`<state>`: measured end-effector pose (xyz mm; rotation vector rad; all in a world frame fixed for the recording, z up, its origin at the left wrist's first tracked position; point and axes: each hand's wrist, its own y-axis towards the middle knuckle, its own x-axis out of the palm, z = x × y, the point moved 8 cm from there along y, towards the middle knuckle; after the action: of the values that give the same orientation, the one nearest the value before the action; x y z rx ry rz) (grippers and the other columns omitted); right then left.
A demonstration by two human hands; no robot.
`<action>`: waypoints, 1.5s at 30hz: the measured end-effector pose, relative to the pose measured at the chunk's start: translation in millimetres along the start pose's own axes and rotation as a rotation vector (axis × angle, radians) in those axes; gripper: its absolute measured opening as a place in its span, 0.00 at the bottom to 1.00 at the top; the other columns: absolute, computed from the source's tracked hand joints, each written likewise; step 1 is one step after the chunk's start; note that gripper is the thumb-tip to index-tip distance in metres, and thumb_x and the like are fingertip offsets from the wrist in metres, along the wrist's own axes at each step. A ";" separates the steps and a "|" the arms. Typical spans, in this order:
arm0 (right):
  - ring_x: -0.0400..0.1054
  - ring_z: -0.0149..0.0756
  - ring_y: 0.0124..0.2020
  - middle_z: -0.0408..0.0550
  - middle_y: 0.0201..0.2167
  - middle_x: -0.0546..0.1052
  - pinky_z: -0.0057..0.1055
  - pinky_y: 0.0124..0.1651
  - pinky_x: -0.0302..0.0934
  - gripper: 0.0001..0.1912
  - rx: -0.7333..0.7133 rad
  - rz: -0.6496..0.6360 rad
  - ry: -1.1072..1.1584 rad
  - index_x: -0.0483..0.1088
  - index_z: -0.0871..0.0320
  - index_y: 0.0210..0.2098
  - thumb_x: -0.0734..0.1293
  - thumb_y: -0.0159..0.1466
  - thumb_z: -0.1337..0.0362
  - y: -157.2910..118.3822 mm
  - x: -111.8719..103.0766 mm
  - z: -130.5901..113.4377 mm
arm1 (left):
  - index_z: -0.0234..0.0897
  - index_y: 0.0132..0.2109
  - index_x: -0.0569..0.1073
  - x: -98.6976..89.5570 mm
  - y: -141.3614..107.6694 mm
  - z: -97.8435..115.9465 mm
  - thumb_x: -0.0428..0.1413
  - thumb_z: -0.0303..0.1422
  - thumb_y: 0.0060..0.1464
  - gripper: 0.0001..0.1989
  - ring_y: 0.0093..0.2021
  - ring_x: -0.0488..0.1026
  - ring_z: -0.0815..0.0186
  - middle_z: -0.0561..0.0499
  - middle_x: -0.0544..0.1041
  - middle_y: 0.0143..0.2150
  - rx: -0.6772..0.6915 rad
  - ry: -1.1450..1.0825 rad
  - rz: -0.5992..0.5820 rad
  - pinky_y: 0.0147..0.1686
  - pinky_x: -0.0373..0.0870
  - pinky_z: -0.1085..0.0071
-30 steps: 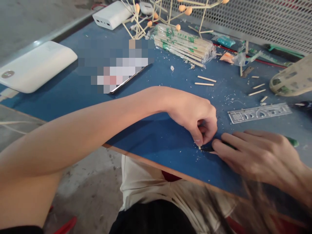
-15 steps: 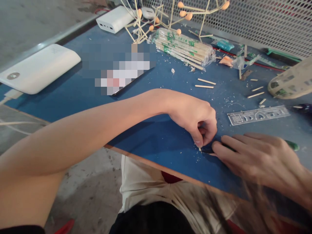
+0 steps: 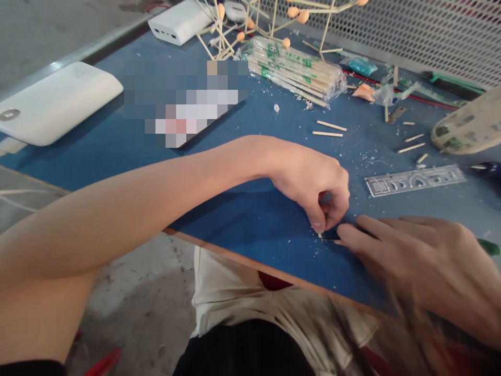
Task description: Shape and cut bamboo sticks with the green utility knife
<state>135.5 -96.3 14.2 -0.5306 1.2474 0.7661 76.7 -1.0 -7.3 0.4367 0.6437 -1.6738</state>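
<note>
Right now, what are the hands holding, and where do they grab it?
The left hand pinches a tiny wooden stick piece near its top, tip on the blue table. The right hand presses a green-handled tool, grip hidden.

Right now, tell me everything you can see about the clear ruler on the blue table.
The ruler is a flat strip of clear plastic, a stencil type with cut-out shapes along its length and a small grid patch at its left end. It lies flat on the blue table, slightly slanted, its right end farther from the person. Nothing touches it; the right hand is nearer the table edge, and short stick pieces lie just beyond it. Wood shavings dot the table around it.
</note>
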 end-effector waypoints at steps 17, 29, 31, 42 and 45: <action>0.59 0.36 0.23 0.37 0.22 0.64 0.36 0.31 0.48 0.08 -0.056 0.130 -0.075 0.62 0.50 0.33 0.61 0.70 0.67 -6.1 9.0 7.4 | 0.39 0.42 0.83 -0.7 -7.3 9.9 0.61 0.31 0.58 0.07 0.35 0.71 0.71 0.56 0.78 0.35 0.058 0.081 0.010 0.35 0.62 0.75; 0.59 0.35 0.23 0.36 0.22 0.65 0.36 0.31 0.47 0.09 -0.044 0.143 -0.068 0.64 0.49 0.34 0.59 0.69 0.68 -3.0 8.6 8.8 | 0.41 0.40 0.83 -0.3 -4.7 3.9 0.62 0.30 0.57 0.06 0.34 0.69 0.72 0.57 0.77 0.34 -0.002 0.021 -0.004 0.36 0.61 0.77; 0.59 0.35 0.23 0.36 0.22 0.65 0.36 0.31 0.46 0.09 -0.040 0.149 -0.060 0.65 0.49 0.34 0.59 0.70 0.67 -2.6 8.5 9.7 | 0.42 0.41 0.83 0.3 -5.2 2.9 0.62 0.30 0.56 0.06 0.34 0.69 0.73 0.58 0.77 0.34 -0.030 0.004 -0.012 0.36 0.61 0.78; 0.60 0.35 0.22 0.35 0.22 0.64 0.36 0.30 0.45 0.09 -0.045 0.108 -0.015 0.60 0.50 0.32 0.61 0.69 0.66 -1.5 7.6 8.1 | 0.38 0.40 0.83 -1.1 -9.7 12.0 0.61 0.27 0.56 0.06 0.32 0.71 0.74 0.58 0.78 0.31 0.002 0.016 0.010 0.32 0.62 0.79; 0.61 0.35 0.21 0.35 0.23 0.65 0.36 0.29 0.45 0.08 -0.040 0.091 0.056 0.60 0.49 0.33 0.60 0.69 0.67 1.2 6.6 7.3 | 0.37 0.40 0.83 -1.4 -9.1 12.1 0.61 0.28 0.57 0.06 0.32 0.71 0.74 0.58 0.77 0.32 0.021 0.025 0.015 0.31 0.63 0.78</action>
<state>140.1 -88.7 9.8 -0.5333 1.3174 0.8588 68.8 -6.5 4.5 0.4766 0.6406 -1.6645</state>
